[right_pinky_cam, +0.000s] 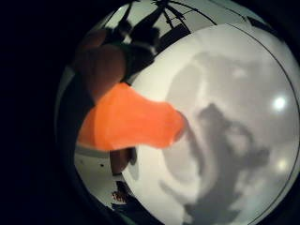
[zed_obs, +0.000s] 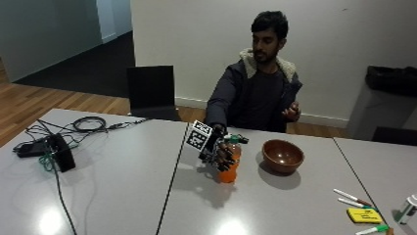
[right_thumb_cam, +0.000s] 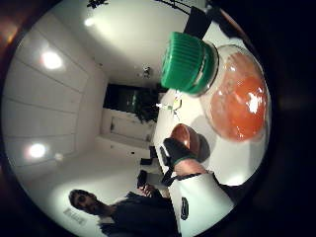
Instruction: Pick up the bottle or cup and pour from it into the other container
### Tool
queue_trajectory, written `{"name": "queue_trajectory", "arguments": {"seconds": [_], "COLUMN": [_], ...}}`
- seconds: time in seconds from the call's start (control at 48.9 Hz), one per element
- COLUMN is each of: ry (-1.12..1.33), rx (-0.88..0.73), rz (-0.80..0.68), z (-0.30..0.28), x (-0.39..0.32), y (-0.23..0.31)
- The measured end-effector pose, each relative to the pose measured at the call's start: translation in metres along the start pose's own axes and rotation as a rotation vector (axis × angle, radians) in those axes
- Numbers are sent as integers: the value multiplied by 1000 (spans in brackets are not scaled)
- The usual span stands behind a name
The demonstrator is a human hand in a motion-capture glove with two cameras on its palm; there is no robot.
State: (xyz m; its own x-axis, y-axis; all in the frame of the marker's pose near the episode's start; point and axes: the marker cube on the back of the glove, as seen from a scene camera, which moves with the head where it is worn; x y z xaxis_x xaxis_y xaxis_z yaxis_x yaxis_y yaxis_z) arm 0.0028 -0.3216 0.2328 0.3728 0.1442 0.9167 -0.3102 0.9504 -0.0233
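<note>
Half the orange bottle (zed_obs: pixel 228 169) behind gloved fingers (zed_obs: pixel 223 159).

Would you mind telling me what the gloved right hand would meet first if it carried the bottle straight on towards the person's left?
Probably the brown bowl; the right hand grips the orange bottle beside it, depth uncertain.

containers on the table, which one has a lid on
The orange bottle, gripped by the gloved right hand: it stands upright with a green cap on. The brown bowl beside it is open-topped.
</note>
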Motion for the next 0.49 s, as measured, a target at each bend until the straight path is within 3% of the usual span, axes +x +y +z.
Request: {"name": "queue_trajectory", "arguments": {"seconds": [0.287,0.491], "ry": [3,147], "rx": [68,110], "rz": [-34,-234], "z": [10,13], "x": [2,-21], "y": [-1,30]}}
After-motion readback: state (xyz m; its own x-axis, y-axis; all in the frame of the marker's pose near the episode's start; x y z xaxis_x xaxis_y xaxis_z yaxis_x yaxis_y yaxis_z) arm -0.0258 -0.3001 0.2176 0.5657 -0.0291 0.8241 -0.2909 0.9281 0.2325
